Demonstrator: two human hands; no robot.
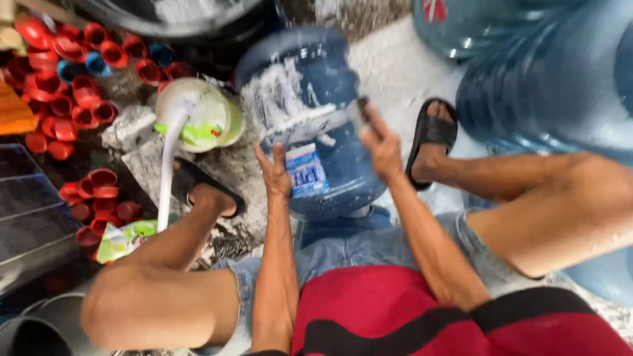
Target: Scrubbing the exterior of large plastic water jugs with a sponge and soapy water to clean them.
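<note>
We look down on a large blue water jug (303, 118) lying tilted between the seated person's knees, its side streaked with white suds and a blue-and-white label (307, 170) facing us. Our left hand (275, 173) rests flat against the jug's near left side, fingers (279, 155) pressed together and pointing up beside the label. Our right hand (381, 146) is at the jug's right flank, fingers curled around a small dark thing (361, 109) pressed to the jug; motion blur keeps us from telling what it is. Left of the jug a white hose (166, 173) runs up past the left knee to a pale green bowl (201, 117) just beside the jug's shoulder. Farther left of the jug, red caps (59, 72) lie heaped on the wet floor (395, 66), with a few blue caps (97, 64) among them, and a second cluster of red caps sits below by a green packet (125, 238). A foot in a black sandal (432, 135) stands just right of the jug, the other foot (208, 194) to its left. More blue jugs (547, 86) crowd the floor to the right of the jug, hemming in the right leg.
</note>
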